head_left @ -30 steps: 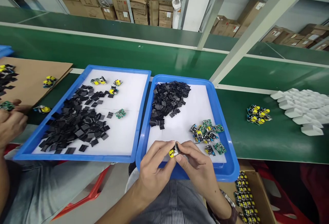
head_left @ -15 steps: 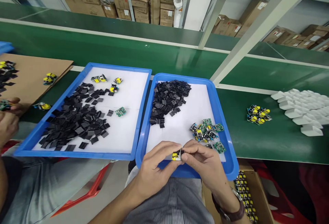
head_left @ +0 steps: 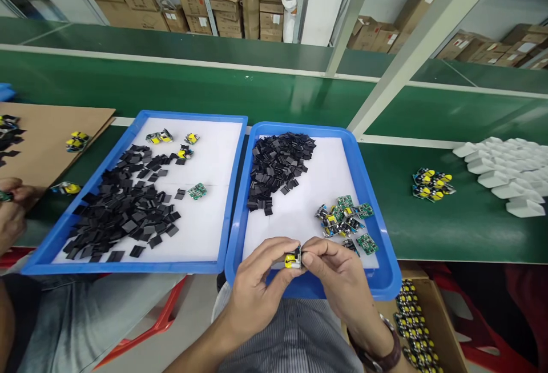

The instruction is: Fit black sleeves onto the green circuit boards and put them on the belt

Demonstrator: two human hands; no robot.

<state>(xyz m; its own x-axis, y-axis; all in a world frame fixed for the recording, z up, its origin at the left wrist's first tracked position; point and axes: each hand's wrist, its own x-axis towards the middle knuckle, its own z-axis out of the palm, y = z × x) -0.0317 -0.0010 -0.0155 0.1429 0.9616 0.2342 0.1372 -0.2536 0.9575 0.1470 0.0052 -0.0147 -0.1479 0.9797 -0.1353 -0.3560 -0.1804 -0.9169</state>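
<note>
A small circuit board with yellow parts (head_left: 292, 259) is pinched between the thumb and fingers of my left hand (head_left: 261, 281), over the near edge of the right blue tray (head_left: 377, 230). My right hand (head_left: 338, 270) meets it from the right, thumb and forefinger pressed together at the board's side; anything small between those fingertips is hidden. In this tray a heap of black pieces (head_left: 278, 161) lies at the back left. Several green boards (head_left: 345, 219) with yellow and black parts lie in a loose pile at its right, just beyond my right hand.
A second blue tray (head_left: 237, 190) on the left holds black pieces and a few boards. A co-worker's hands (head_left: 12, 207) are at the far left beside cardboard (head_left: 55, 127). Boards (head_left: 432, 184) and white housings (head_left: 505, 167) stand right; a carton of boards (head_left: 445, 327) sits below.
The view has shifted slightly. My hands stay together at the same board, with my right fingers still at its side. The co-worker's hands have moved a little.
</note>
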